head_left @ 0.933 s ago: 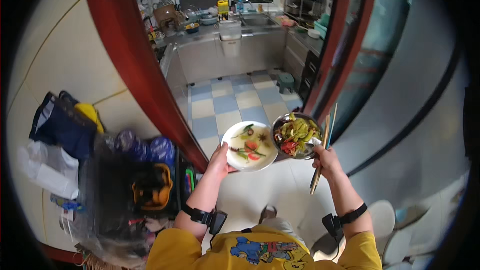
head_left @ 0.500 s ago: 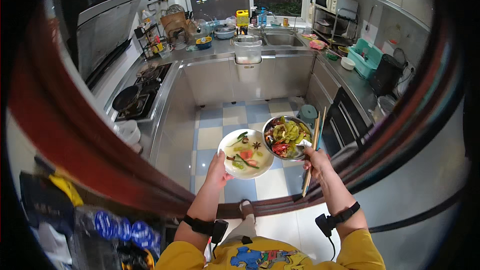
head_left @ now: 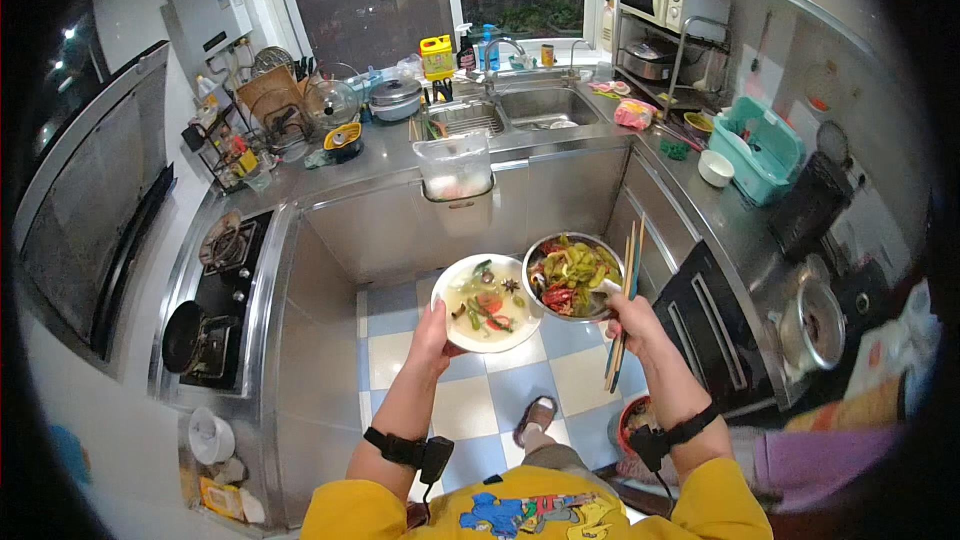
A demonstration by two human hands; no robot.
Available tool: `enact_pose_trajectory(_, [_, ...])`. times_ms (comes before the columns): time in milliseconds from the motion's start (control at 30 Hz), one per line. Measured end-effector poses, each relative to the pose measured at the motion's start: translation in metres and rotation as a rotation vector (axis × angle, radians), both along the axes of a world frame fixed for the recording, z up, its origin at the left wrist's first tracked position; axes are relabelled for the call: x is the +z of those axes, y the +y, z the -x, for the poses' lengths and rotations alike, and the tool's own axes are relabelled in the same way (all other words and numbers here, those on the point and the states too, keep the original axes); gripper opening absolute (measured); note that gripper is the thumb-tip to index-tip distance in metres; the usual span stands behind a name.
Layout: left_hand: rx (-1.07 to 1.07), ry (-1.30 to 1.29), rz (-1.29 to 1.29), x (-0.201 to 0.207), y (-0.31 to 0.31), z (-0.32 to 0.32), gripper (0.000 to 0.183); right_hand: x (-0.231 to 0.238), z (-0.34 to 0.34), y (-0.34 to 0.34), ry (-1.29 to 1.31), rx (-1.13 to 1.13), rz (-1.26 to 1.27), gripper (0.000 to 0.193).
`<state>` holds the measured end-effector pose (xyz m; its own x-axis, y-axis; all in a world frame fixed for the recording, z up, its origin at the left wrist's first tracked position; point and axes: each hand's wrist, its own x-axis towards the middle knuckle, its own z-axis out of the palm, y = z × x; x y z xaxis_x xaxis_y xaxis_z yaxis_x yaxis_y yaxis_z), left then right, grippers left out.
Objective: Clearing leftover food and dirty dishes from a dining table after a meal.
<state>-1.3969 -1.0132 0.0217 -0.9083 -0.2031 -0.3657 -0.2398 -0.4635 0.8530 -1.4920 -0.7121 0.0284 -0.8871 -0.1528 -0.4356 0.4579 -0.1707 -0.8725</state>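
Note:
My left hand [head_left: 430, 334] grips the left edge of a white plate [head_left: 470, 339] that holds pale liquid, green and red bits and a star anise. In my right hand [head_left: 637, 322] is a metal bowl [head_left: 544, 307], its right rim pinched under the thumb. Green peels or pods and red scraps [head_left: 565, 297] fill the bowl. Several chopsticks [head_left: 630, 265] are also held in the right hand, standing out past the bowl's right side. Plate and bowl are side by side, almost touching, above the floor. Fingers beneath both dishes are hidden.
A bin with a clear liner [head_left: 455, 178] hangs on the cabinet front ahead, below the double sink [head_left: 545, 105]. The stove [head_left: 220, 310] with a black pan is left. A teal dish rack [head_left: 755, 150] stands on the right counter. A red-rimmed bucket [head_left: 630, 423] sits by my right forearm.
I have stepped forward past the doorway into the kitchen; the sink, bin and stove appear closer. Both hands keep the plate, bowl and chopsticks in nearly the same position before me.

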Motion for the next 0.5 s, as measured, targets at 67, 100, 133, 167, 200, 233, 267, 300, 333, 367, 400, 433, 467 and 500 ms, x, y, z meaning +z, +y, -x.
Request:
enact_pose_trajectory(67, [-0.010, 0.032, 0.007, -0.007, -0.002, 0.071, 0.042, -0.004, 0.061, 0.000, 0.014, -0.024, 0.022, 0.011])
enact_pose_trajectory(100, [0.019, 0.021, 0.014, -0.008, 0.000, 0.104, 0.041, -0.003, 0.097, 0.000, 0.015, -0.021, 0.027, 0.011])
enact_pose_trajectory(133, [0.023, 0.023, 0.019, -0.007, 0.000, 0.138, 0.041, 0.001, 0.135, 0.001, 0.021, -0.004, 0.019, 0.011])
enact_pose_trajectory(167, [0.031, -0.014, 0.013, -0.006, 0.002, 0.172, 0.041, 0.002, 0.169, 0.002, 0.019, 0.009, 0.005, 0.011])
enact_pose_trajectory(200, [0.040, -0.049, 0.006, -0.005, 0.003, 0.206, 0.041, 0.004, 0.198, 0.003, 0.015, 0.009, -0.036, 0.010])
enact_pose_trajectory(233, [0.039, -0.055, 0.004, -0.005, 0.004, 0.241, 0.041, 0.005, 0.231, 0.003, 0.009, 0.008, -0.039, 0.010])
enact_pose_trajectory(267, [0.057, -0.060, -0.004, -0.005, 0.006, 0.275, 0.041, 0.006, 0.262, 0.003, -0.001, -0.003, -0.056, 0.010])
enact_pose_trajectory(300, [0.074, -0.066, -0.012, -0.007, 0.008, 0.308, 0.041, 0.007, 0.293, 0.003, -0.011, -0.014, -0.074, 0.009])
enact_pose_trajectory(333, [0.095, -0.050, 0.006, -0.015, 0.009, 0.342, 0.040, 0.010, 0.322, 0.003, -0.034, -0.041, -0.085, 0.009])
enact_pose_trajectory(367, [0.102, -0.050, 0.002, -0.019, 0.009, 0.377, 0.040, 0.010, 0.353, 0.003, -0.033, -0.034, -0.089, 0.009])
enact_pose_trajectory(400, [0.091, -0.011, -0.026, -0.025, 0.009, 0.413, 0.041, 0.009, 0.384, 0.003, -0.024, -0.032, -0.076, 0.009])
enact_pose_trajectory(433, [0.079, 0.027, -0.053, -0.030, 0.010, 0.449, 0.041, 0.007, 0.415, 0.005, -0.017, -0.032, -0.064, 0.009])
enact_pose_trajectory(467, [0.093, -0.003, -0.035, -0.018, 0.021, 0.481, 0.042, -0.003, 0.446, 0.013, -0.035, -0.071, -0.075, 0.010])
enact_pose_trajectory(500, [0.055, -0.016, -0.033, -0.018, 0.018, 0.514, 0.041, 0.000, 0.475, 0.009, -0.033, -0.080, -0.055, 0.010])
